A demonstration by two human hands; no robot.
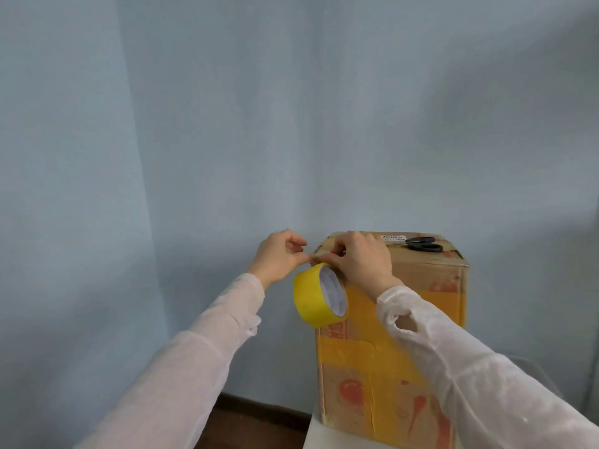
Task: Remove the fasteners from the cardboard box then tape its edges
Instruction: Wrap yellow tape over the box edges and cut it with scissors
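Observation:
A tall brown cardboard box (424, 306) with yellow tape strips on its front stands upright on a white surface. A yellow tape roll (316, 298) hangs at the box's upper left corner. My right hand (359, 262) pinches the tape at the top of the roll, against the box's corner. My left hand (278, 254) pinches the loose tape end just left of that corner. The two hands' fingertips nearly meet. Any fasteners on the box are not visible.
Black-handled scissors (421, 244) lie on the box's top, near its far right side, beside a white label (393, 237). The white surface (316, 432) under the box ends at its left edge above a dark floor. A pale blue wall fills the background.

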